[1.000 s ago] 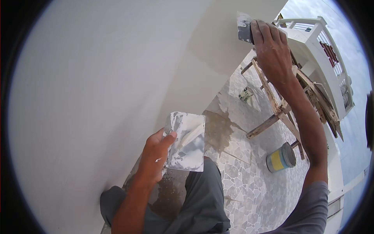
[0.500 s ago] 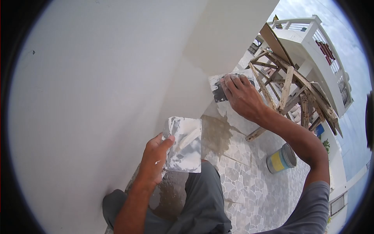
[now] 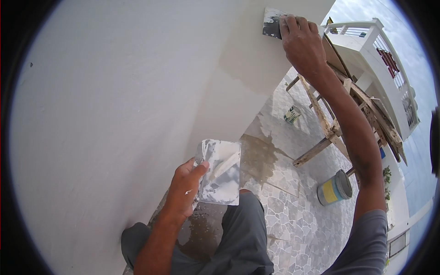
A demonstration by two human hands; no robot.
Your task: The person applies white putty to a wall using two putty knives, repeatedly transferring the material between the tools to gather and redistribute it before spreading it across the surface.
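My left hand (image 3: 187, 183) grips a flat metal putty blade (image 3: 222, 176) by its edge, thumb on top. White filler is smeared over its face, with a thicker streak across the middle. Higher up, my right hand (image 3: 303, 41) is closed over a second wide putty knife (image 3: 273, 23), its fingers bent over the blade. That blade lies against the pale wall (image 3: 128, 91) near the wall's right edge; its far end is hidden behind my fingers. A damp-looking, darker patch (image 3: 247, 64) of wall shows just below it.
A grey bucket with a yellow label (image 3: 333, 189) stands on the stone-patterned floor (image 3: 286, 215). Farther off are a small can (image 3: 292, 114) and a wooden trestle (image 3: 325, 133). Wet stains (image 3: 259, 158) mark the floor by the wall. A white balconied building (image 3: 366, 50) is behind.
My right hand has moved up along the wall's edge with its putty knife, uncovering the small can. My left hand and its blade have stayed almost in place.
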